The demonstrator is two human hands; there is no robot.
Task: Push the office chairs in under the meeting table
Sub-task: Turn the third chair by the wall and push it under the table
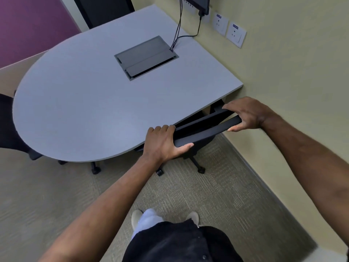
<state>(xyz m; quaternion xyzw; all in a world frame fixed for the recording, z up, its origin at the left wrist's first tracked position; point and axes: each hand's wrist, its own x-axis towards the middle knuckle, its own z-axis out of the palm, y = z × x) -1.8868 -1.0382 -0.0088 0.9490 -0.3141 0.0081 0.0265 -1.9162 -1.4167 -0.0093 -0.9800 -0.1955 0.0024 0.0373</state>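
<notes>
A dark garment (181,242) at the person's waist is filling the bottom edge of the view, with two pale shoes (136,217) standing on the ribbed beige carpet (217,195) just beyond it. Both bare forearms are reaching forward and up from there to the black office chair (200,127) at the near right side of the grey meeting table (79,110). The left hand (162,143) is gripping the left end of the chair's top rail, its fingers curling over the far edge and its thumb lying along the near side. The right hand (247,115) is clasping the right end of the same rail, fingers wrapping over the top and thumb pressing underneath. The chair's back is sitting right against the table's edge, its seat hidden beneath the top, while its castors (201,170) are showing on the carpet below the rim. A second dark chair (11,121) is standing at the table's rounded left end, partly tucked under, one of its wheels (95,170) peeking out. In the middle of the tabletop a grey cable box (146,57) is lying flush, with black cables (178,29) running from it up to a dark device (198,4) on the yellow wall (292,63). Two white sockets (229,31) are sitting on that wall, just right of the cables.
</notes>
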